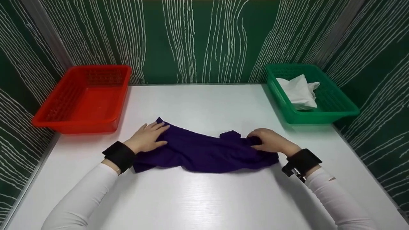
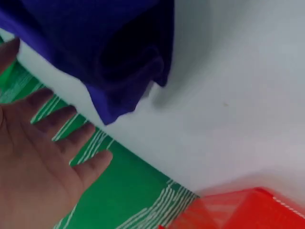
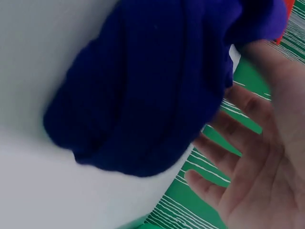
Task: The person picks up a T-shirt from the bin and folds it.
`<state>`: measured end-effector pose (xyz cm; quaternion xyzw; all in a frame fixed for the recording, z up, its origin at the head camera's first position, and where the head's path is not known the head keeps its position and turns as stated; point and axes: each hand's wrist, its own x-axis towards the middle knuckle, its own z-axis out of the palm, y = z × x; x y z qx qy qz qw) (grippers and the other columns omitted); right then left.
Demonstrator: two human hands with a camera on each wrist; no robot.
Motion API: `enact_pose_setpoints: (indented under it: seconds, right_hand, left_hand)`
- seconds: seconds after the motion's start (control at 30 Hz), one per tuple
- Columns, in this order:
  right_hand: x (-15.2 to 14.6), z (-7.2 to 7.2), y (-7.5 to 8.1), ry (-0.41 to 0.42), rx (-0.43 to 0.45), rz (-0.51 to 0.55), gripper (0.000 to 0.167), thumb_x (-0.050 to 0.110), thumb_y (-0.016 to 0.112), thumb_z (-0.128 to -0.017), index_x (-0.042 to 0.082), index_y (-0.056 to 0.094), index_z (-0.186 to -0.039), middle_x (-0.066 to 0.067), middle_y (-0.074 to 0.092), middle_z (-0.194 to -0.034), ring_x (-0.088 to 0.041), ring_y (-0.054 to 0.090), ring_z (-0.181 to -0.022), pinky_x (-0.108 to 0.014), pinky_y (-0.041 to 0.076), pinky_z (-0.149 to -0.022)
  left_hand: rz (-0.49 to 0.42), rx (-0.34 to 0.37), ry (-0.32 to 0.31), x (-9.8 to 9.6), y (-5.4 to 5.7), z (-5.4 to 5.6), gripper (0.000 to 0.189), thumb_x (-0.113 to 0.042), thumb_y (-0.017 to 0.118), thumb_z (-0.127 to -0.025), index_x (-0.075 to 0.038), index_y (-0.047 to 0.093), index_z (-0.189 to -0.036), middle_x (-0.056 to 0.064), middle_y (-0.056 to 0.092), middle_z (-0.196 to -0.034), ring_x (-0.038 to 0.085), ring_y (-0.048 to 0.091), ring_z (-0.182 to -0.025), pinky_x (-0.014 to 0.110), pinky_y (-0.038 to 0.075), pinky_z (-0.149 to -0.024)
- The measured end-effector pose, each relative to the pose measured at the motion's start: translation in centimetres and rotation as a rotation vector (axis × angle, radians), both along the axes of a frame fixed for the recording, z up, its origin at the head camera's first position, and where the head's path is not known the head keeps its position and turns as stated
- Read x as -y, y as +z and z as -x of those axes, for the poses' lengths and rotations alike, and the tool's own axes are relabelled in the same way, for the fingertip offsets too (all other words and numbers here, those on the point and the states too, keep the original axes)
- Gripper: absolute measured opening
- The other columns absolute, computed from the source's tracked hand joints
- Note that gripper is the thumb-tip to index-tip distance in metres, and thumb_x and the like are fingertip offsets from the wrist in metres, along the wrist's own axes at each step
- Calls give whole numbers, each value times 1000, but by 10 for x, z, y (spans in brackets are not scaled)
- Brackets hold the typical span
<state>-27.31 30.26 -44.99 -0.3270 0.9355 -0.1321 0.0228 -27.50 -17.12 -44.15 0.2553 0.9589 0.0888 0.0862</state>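
A dark purple cloth (image 1: 204, 151), rumpled and stretched sideways, lies across the middle of the white table; its exact kind is unclear. On its left end rests my left hand (image 1: 148, 137), fingers extended and spread. The left wrist view shows that hand's (image 2: 38, 157) palm beside a hanging corner of the cloth (image 2: 124, 62). At the right end, my right hand (image 1: 268, 140) holds a bunched part between thumb and bent fingers. In the right wrist view, the cloth (image 3: 138, 90) hides the thumb tip and some fingertips of the right hand (image 3: 257, 152).
A red basket (image 1: 118, 123) with nothing visible inside stands at the back left. The green basket (image 1: 322, 117) at the back right contains a white cloth (image 1: 300, 92). Green walls (image 1: 198, 41) with white lines enclose the white table (image 1: 198, 198) at the back and sides.
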Motion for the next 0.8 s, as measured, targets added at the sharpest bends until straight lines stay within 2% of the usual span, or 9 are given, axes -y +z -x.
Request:
enact_pose_setpoints:
  seconds: [0.13,0.23,0.37,0.5,0.67,0.73,0.8]
  right_hand:
    - [3,5,-4,1,-42,-16,24,9,78,-86,3,72,-109,-15,75,-106,-36,69,-103,-54,55,-93]
    - [3,8,-8,-27,-96,-29,19,10,79,-86,7,73,-103,-11,76,-100,-34,70,-96,-52,57,-84]
    - [-2,13,-11,-117,-215,-48,14,11,80,-85,9,74,-97,-9,77,-95,-35,70,-88,-53,57,-75]
    - [-6,18,-13,-240,-296,-57,12,12,79,-85,8,72,-94,-11,77,-90,-38,70,-81,-53,55,-70]
    - [-5,21,-14,-358,-277,-56,11,15,73,-92,6,71,-98,-16,76,-88,-40,71,-79,-54,53,-64]
    - [-2,22,-15,-382,-255,-41,17,19,67,-97,5,73,-106,-18,77,-99,-42,71,-87,-56,55,-69]
    - [1,22,-17,-381,-220,-3,27,25,61,-102,5,72,-117,-19,76,-113,-43,71,-101,-58,57,-80]
  left_hand:
    - [96,-15,-19,-8,-8,16,63,-33,59,-103,-9,39,-158,20,40,-164,44,33,-154,68,25,-123]
    - [139,41,-2,-8,-10,25,62,-34,57,-104,-10,38,-159,20,36,-165,43,33,-154,69,26,-122]
    - [157,120,59,-2,-8,33,65,-38,52,-106,-11,31,-162,19,27,-169,44,27,-156,72,23,-123]
    - [157,159,128,7,-6,36,70,-44,48,-107,-11,25,-164,20,21,-171,45,22,-158,73,17,-123]
    - [147,171,194,17,-5,35,76,-50,49,-105,-9,24,-163,23,20,-170,49,22,-156,74,16,-123]
    - [135,147,202,19,-7,34,77,-50,51,-103,-7,27,-162,24,24,-169,50,25,-155,74,16,-123]
    - [114,108,197,21,-10,33,78,-49,55,-102,-4,30,-161,26,28,-167,51,29,-153,73,18,-123]
